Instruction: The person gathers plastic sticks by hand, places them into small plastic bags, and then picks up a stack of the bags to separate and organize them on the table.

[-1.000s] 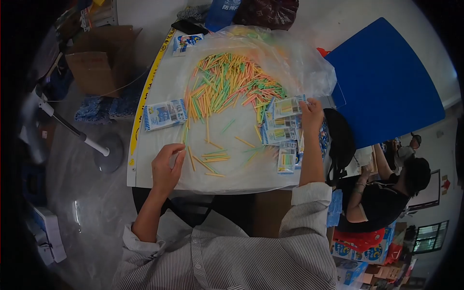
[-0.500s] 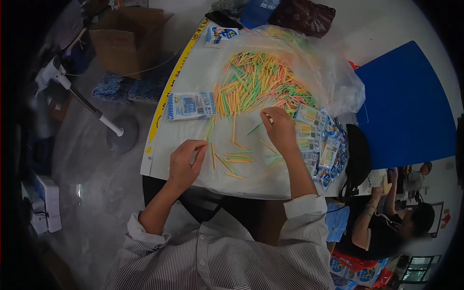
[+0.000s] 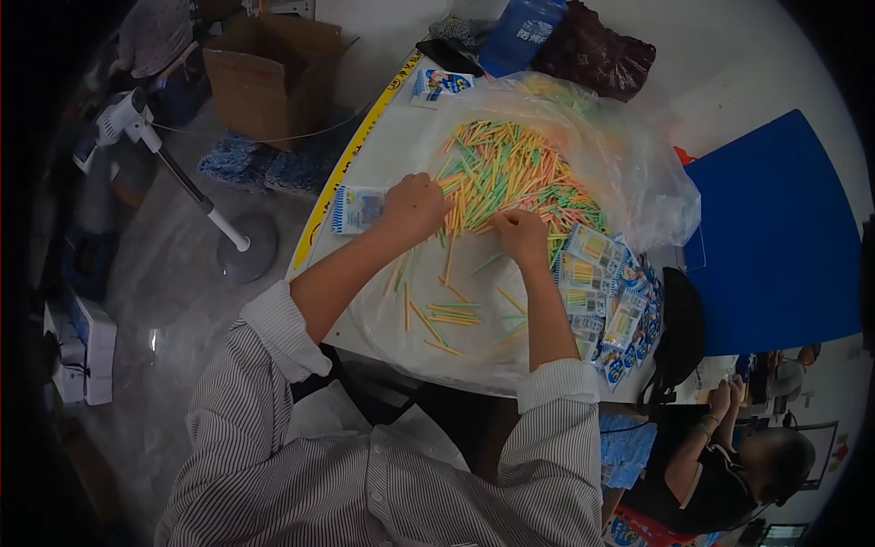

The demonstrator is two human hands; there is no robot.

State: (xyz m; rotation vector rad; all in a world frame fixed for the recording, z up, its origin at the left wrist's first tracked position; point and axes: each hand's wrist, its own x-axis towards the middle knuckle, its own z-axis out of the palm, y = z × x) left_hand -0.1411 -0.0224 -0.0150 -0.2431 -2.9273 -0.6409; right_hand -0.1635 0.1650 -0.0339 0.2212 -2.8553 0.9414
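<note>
an open cardboard box (image 3: 255, 96) stands at left, a dark red bag (image 3: 597, 55) beside a blue container (image 3: 515, 46)

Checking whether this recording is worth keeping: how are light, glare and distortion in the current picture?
Head view: light looks dim; a bright reflection streaks the floor; the clear plastic bag has a milky sheen; dark rounded borders suggest a wide-angle lens; left hand and right hand read clearly, small print on the packets doesn't.

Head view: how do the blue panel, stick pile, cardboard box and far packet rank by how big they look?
1. Blue panel
2. Stick pile and cardboard box: too alike to rank
3. Far packet
</note>
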